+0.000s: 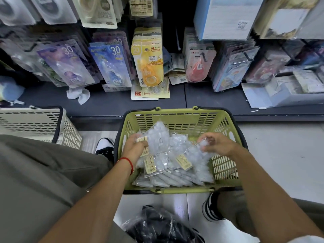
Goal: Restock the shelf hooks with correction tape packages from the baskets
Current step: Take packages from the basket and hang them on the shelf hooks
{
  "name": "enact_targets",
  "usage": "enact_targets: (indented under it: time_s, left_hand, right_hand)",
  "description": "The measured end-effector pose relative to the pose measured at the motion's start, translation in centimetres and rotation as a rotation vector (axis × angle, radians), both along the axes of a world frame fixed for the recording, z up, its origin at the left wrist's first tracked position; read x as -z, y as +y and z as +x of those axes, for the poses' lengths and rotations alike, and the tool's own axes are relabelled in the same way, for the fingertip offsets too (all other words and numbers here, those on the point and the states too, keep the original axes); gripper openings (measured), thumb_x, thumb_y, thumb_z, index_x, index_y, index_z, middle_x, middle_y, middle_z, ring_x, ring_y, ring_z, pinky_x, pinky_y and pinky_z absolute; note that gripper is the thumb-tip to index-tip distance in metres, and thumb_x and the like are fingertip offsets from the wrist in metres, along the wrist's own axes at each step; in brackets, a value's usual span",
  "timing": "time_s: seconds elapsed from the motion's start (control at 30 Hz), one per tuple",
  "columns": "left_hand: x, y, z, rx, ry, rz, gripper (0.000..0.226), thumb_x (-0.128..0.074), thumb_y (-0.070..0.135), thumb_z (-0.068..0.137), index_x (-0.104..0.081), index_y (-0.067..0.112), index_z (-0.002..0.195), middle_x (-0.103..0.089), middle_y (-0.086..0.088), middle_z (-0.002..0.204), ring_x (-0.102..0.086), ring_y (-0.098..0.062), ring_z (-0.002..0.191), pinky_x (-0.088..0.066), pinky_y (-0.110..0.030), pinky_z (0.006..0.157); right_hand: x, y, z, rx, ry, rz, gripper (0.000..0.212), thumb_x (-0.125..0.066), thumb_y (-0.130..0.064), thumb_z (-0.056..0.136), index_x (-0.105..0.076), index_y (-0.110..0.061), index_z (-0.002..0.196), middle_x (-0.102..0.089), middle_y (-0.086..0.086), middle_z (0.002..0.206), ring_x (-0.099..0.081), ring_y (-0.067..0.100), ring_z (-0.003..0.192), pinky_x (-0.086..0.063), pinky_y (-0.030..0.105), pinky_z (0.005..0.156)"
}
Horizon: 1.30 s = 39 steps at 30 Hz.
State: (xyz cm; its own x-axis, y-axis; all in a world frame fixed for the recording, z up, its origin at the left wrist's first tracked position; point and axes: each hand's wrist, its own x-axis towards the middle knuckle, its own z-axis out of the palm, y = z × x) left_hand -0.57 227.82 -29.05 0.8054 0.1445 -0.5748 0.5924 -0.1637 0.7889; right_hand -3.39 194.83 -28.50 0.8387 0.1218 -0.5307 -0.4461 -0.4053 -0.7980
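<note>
**A:** From the head camera, where were the packages?

**B:** In the green basket [177, 118] on the floor, right in front of the lower shelf. The clear correction tape packages [166, 165] lay heaped and overlapping inside it. The left hand [135, 145] had closed on a small bunch at the heap's left side; the right hand [215, 143] was pinching the crinkled edge of another at the right.

**A:** What could have gone wrong?

**B:** My guess: the packs were slick and interleaved, so lifting one bunch might have dragged neighbours out or let some slide loose. Their hang holes weren't lined up either, which would have made threading onto a hook [178, 43] fiddly.

**A:** Which way did they point?

**B:** Mixed. Two front packs lay flat, their long axes running roughly toward the shelf but tilted, price labels toward the person. The left-hand bunch stood more upright. Hang-hole ends I couldn't make out.

**A:** Anything else nearby?

**B:** A white basket [35, 123] well to the left.
</note>
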Motion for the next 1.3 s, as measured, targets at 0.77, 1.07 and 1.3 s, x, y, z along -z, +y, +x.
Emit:
enact_targets:
  time_s: [0.77, 1.07, 1.3]
  left_hand:
    - [0.9, -0.7, -1.5, -0.11, 0.303, -0.387, 0.034, -0.079, 0.016, 0.09, -0.068, 0.009, 0.121, -0.079, -0.013, 0.107, -0.072, -0.026, 0.092, -0.056, -0.044, 0.093]
    - [-0.4, -1.8, -1.7, -0.154, 0.306, -0.581, 0.044, -0.076, -0.007, 0.086, -0.053, 0.01, 0.119, -0.074, -0.022, 0.117, -0.07, -0.035, 0.111, -0.059, -0.047, 0.091]
    - [-3.3, -3.2, -2.0, -0.182, 0.123, -0.744, 0.06, -0.078, -0.007, 0.075, -0.048, 0.013, 0.122, -0.069, -0.028, 0.127, -0.078, -0.033, 0.098, -0.063, -0.044, 0.088]
  right_hand:
    - [7.9, 4.8, -3.4, -0.281, 0.492, -0.583, 0.122, -0.073, -0.053, 0.093, 0.011, 0.003, 0.162, -0.001, 0.023, 0.173, -0.023, 0.039, 0.157, -0.032, 0.045, 0.124]
    - [-1.1, -1.4, 0.1, 0.203, 0.403, 0.049, 0.05, -0.036, 0.013, 0.091, -0.068, -0.006, 0.124, -0.067, 0.015, 0.098, -0.067, 0.028, 0.09, -0.057, 0.035, 0.063]
    - [-5.9, 1.2, 1.8, 0.348, 0.044, 0.645, 0.045, -0.066, 0.004, 0.088, -0.063, -0.007, 0.132, -0.073, 0.022, 0.123, -0.076, 0.031, 0.097, -0.066, 0.039, 0.077]
